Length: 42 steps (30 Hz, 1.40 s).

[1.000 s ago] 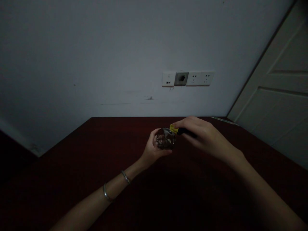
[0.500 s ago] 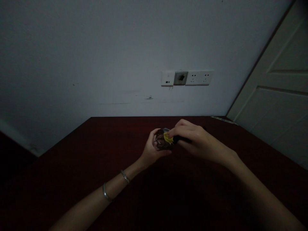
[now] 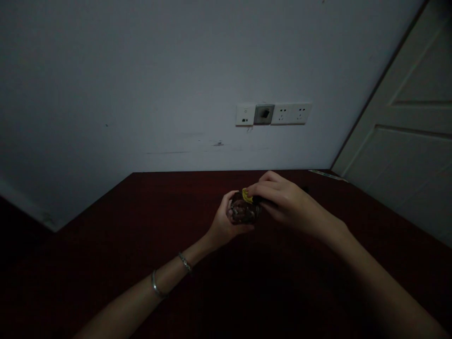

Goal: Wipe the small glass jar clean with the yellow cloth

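My left hand (image 3: 225, 219) is wrapped around the side of a clear, faceted glass vessel (image 3: 244, 214), fingers at its far left and thumb along its near side. A soft-looking yellow and black piece (image 3: 247, 196), perhaps a cloth, is pinched in my right hand (image 3: 282, 195). Its yellow part lies against the upper rim of the glass. The dim light and my right fingers hide most of the black part, so its exact kind does not show.
Below both hands spreads a dark red table (image 3: 169, 202), its far edge against a pale wall (image 3: 158, 84). Sockets and switches (image 3: 273, 114) sit low on that wall. A panelled door (image 3: 413, 127) stands at the right.
The yellow piece has moved slightly up toward the rim, showing more of the glass. My left hand and the glass have shifted slightly right and down.
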Each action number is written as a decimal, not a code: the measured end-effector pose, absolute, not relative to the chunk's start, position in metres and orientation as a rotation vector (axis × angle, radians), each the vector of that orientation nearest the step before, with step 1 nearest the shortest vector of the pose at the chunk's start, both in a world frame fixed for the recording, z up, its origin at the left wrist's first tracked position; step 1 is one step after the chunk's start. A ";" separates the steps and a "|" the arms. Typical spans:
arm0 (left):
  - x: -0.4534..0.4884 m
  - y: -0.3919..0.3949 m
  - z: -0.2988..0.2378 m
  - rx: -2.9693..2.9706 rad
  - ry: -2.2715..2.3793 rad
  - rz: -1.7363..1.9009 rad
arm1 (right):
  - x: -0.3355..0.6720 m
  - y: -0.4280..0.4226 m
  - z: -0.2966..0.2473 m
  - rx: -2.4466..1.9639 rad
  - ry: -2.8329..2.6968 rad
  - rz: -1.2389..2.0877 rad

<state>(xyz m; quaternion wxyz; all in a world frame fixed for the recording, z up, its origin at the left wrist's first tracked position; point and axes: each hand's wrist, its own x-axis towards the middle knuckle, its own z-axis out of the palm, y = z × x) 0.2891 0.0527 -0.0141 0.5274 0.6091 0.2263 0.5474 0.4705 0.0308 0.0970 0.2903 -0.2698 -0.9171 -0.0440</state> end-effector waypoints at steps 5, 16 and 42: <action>0.288 0.055 -0.012 1.442 0.553 1.333 | 0.467 0.027 0.096 -0.703 -2.455 -0.120; 0.287 0.057 -0.012 1.309 0.546 1.346 | 0.467 0.020 0.100 -0.690 -2.468 0.101; 0.288 0.053 -0.006 1.177 0.515 1.384 | 0.465 0.027 0.092 -0.548 -2.372 -0.186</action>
